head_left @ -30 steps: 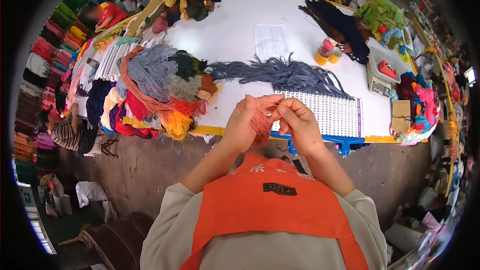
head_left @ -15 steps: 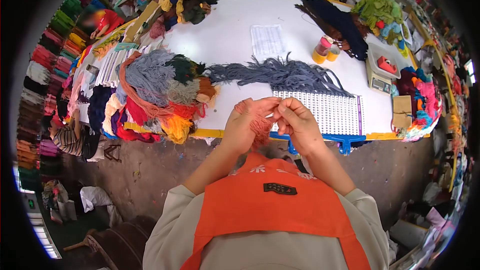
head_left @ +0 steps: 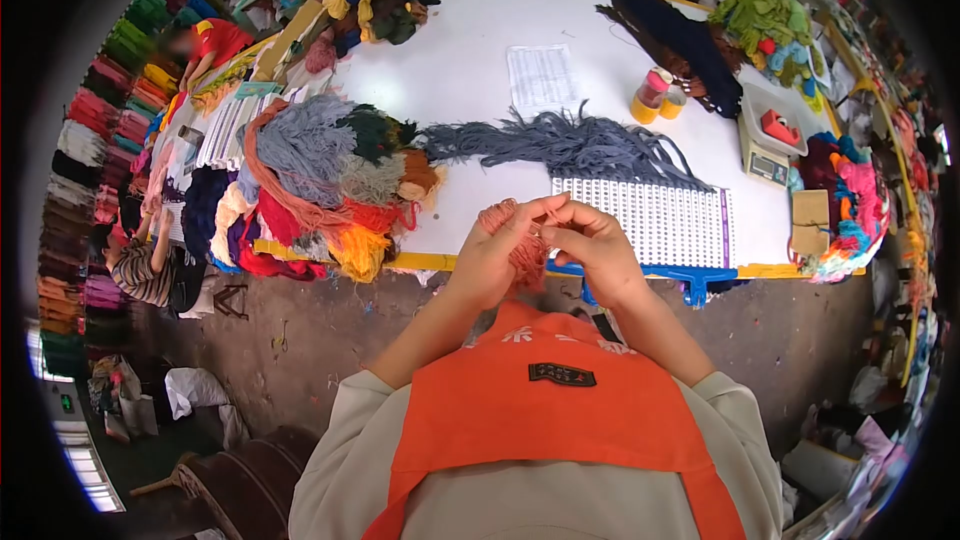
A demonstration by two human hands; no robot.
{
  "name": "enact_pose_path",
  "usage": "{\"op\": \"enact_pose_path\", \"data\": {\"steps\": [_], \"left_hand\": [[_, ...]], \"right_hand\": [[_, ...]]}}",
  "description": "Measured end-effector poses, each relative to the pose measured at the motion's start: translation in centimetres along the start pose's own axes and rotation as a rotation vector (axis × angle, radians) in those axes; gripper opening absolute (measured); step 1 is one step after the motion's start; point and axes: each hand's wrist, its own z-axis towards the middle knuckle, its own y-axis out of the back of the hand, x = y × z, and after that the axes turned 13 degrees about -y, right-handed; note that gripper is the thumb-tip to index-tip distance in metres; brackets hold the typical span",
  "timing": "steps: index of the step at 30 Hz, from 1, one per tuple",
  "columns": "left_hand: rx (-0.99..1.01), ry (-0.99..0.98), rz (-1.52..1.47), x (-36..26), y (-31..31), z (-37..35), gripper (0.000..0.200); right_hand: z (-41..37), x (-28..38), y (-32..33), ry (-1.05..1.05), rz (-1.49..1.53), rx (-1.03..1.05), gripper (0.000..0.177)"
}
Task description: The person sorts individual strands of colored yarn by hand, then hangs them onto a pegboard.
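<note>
Head view: pink yarn bundle [head_left: 522, 245] was held in the air just over the near edge of the table [head_left: 420, 260], draped in the left hand [head_left: 488, 258], whose fingers were curled round it. Right hand [head_left: 600, 252] pinched one strand at the bundle's top. Likely risks: the pinch slips, or drags extra strands so the bundle tangles or drops. White grid board [head_left: 650, 222] and grey yarn [head_left: 575, 145] lay just beyond.

Little could be read. White characters along the top edge of my orange apron [head_left: 540, 430], at six o'clock, were too creased to make out. Its black patch [head_left: 561, 374] carried tiny illegible lettering. Toward twelve o'clock, the printed sheet [head_left: 541, 75] on the table [head_left: 450, 60] was too small to read.
</note>
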Motion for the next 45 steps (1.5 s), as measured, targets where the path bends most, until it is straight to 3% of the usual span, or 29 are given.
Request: {"op": "enact_pose_path", "data": {"steps": [4, 6, 9, 11, 14, 17, 19, 24, 27, 29, 31, 32, 34, 35, 37, 38, 39, 40, 41, 44, 45], "left_hand": [[-0.120, 0.073, -0.086, -0.5, -0.2, 0.0, 0.051], [-0.065, 0.066, -0.131, -0.2, 0.5, -0.1, 0.054], [-0.022, 0.061, -0.156, -0.5, 0.5, -0.2, 0.059], [-0.036, 0.063, -0.135, -0.4, 0.7, -0.4, 0.061], [0.096, 0.031, -0.053, 0.0, 1.6, -0.5, 0.069], [0.120, 0.031, -0.088, -0.4, 2.1, -0.8, 0.068], [0.000, 0.020, -0.194, -0.6, 2.4, -0.8, 0.052], [-0.007, -0.055, -0.066, -1.3, 3.8, -0.9, 0.032], [-0.006, -0.140, 0.161, -0.1, 5.7, -0.1, 0.024], [-0.073, -0.235, 0.283, 0.0, 5.7, 0.9, 0.023], [-0.092, -0.053, 0.129, -0.2, 7.6, 1.1, 0.033], [-0.292, 0.114, -0.112, -1.4, 7.3, 1.1, 0.039], [-0.171, 0.156, -0.646, -0.5, 14.4, 0.9, 0.036], [-0.312, 0.135, -0.646, -1.1, 16.4, 1.1, 0.031], [-0.532, 0.094, -0.686, -1.9, 21.2, 0.9, 0.026], [-0.612, 0.072, -0.730, -1.9, 24.3, 0.3, 0.024], [-0.669, 0.057, -0.675, -2.1, 27.7, -0.7, 0.024], [-0.724, 0.038, -0.618, -2.7, 30.9, -1.8, 0.024], [-0.810, 0.025, -0.565, -3.9, 33.2, -2.7, 0.024], [-1.002, -0.023, -0.351, -7.5, 40.4, -6.4, 0.026], [-1.010, -0.020, -0.347, -7.6, 39.8, -6.0, 0.026]], "right_hand": [[0.1, -0.2, 0.3, -0.118, 0.254, 0.072, 0.009], [0.2, -0.2, 0.4, -0.139, 0.324, 0.099, 0.010], [0.1, -0.5, 0.0, -0.130, 0.253, 0.074, 0.012], [-0.1, -0.6, -1.1, -0.009, -0.055, -0.032, 0.009], [0.2, -1.1, -1.3, 0.018, -0.139, -0.023, 0.008], [0.4, -1.2, -2.0, 0.010, -0.103, -0.025, 0.007], [0.6, -1.0, -2.6, 0.001, -0.056, -0.020, 0.007], [1.6, -1.1, -3.5, -0.090, 0.190, 0.015, 0.007], [1.9, -1.1, -3.9, -0.090, 0.157, 0.034, 0.008], [2.2, -0.8, -3.6, -0.074, -0.059, 0.045, 0.013], [2.5, -0.7, -1.8, 0.019, -0.123, 0.007, 0.013], [3.0, -0.9, -0.1, 0.155, -0.180, -0.190, 0.012], [4.9, -1.4, 5.5, 0.395, -0.299, -0.601, 0.011], [6.0, -0.9, 8.4, 0.477, -0.293, -0.815, 0.013], [7.0, -0.5, 14.8, 0.289, 0.535, -0.682, 0.015], [7.0, -2.2, 19.6, 0.311, 0.690, -0.523, 0.012], [7.2, -4.2, 25.0, 0.326, 0.619, -0.469, 0.010], [7.4, -4.4, 28.3, 0.252, 0.750, -0.613, 0.009], [7.4, -4.3, 31.3, 0.227, 0.691, -0.685, 0.009], [5.6, -4.9, 44.0, 0.146, 0.267, -0.978, 0.003], [5.1, -4.2, 47.1, 0.112, 0.134, -1.143, 0.005]]}}
